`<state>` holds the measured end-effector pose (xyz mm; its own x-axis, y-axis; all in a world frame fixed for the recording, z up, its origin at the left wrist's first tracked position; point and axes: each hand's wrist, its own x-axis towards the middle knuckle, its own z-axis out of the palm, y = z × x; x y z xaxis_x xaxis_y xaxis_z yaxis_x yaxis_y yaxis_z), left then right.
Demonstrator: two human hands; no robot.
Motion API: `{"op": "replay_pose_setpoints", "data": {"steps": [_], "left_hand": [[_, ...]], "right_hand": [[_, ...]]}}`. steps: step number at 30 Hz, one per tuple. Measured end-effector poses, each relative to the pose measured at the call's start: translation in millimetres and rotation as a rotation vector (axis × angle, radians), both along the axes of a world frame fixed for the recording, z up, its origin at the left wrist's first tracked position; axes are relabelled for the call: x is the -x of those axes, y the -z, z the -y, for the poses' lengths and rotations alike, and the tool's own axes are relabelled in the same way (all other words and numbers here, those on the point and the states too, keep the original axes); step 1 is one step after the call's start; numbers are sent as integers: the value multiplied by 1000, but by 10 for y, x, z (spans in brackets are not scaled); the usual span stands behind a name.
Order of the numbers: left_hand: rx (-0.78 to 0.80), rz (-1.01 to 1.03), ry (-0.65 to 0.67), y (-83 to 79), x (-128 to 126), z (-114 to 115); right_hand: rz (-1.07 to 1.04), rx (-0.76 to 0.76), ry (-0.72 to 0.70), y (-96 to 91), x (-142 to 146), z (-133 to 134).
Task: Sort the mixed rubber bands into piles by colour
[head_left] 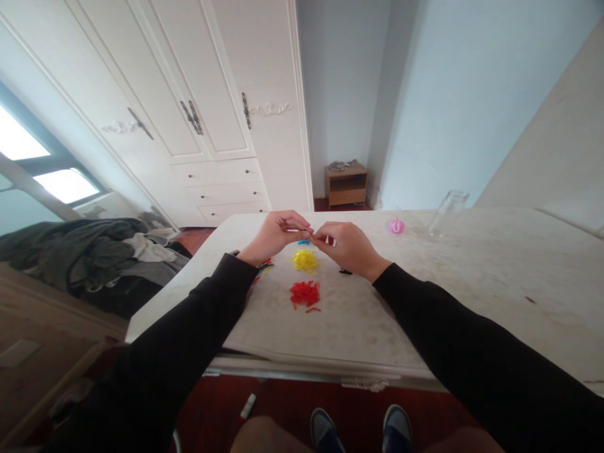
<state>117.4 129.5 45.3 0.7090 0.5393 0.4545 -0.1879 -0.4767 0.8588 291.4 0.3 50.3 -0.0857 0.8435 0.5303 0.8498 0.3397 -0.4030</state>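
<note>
My left hand (278, 236) and my right hand (344, 245) meet fingertip to fingertip over the far middle of the table. Both pinch a small yellow piece, apparently a rubber band (311, 237), mostly hidden by the fingers. Just below the fingertips lie a few blue bands (304, 242). Nearer to me is a pile of yellow rubber bands (304, 260), then a pile of red ones (304, 294) with one loose red band in front. Mixed-coloured bands (265, 267) show partly behind my left wrist. Small black pieces (346, 272) lie beside my right wrist.
The pale table (358, 327) carries a pink ball-like object (397, 226) and a clear glass (447, 214) at the far right. Dark clothes (94, 258) are heaped to the left. Beyond stand a white wardrobe (221, 75) and a small wooden cabinet (348, 185).
</note>
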Motion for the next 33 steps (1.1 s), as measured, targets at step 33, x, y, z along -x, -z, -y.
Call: {"op": "replay_pose_setpoints", "data": {"steps": [33], "left_hand": [[-83,-131,-52,-40,34,-10]], "right_hand": [[17,43,61,-40,-8,13]]}}
